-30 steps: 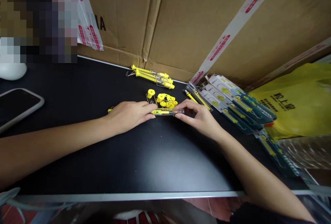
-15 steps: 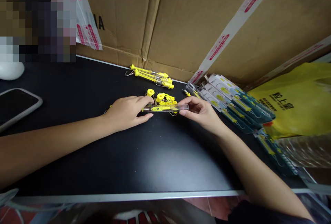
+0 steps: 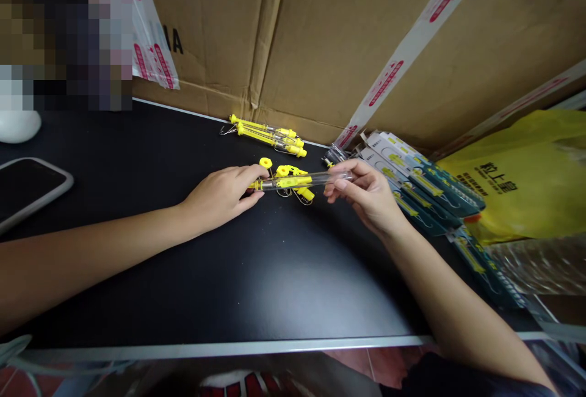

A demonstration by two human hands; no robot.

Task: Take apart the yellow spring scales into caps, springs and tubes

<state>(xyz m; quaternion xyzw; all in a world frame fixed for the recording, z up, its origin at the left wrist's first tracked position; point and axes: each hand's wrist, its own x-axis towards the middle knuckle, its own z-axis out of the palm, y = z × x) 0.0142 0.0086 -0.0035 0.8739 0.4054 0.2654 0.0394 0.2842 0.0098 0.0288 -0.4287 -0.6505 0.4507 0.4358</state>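
My left hand (image 3: 220,192) pinches the yellow and metal end of a spring scale's inner part (image 3: 293,182), close to the tabletop. This part lies lengthwise inside a clear plastic tube (image 3: 326,178). The tube's far end is between the thumb and fingers of my right hand (image 3: 368,192). Loose yellow spring scale parts (image 3: 306,193) with thin wire lie just behind and below the tube, partly covered by it. By my left fingertips is a yellow cap (image 3: 265,163). Several spring scales (image 3: 270,135) with hooks lie farther back.
A large cardboard box (image 3: 348,36) stands along the back of the black table (image 3: 256,281). Printed spring scale boxes (image 3: 412,171) are piled at right, beside a yellow bag (image 3: 526,183). A phone (image 3: 32,186) and a white rounded object (image 3: 18,126) lie at left.
My right hand has moved right and slightly up with the clear tube. More of the tube shows, and the inner part's yellow end is now visible at my left fingers.
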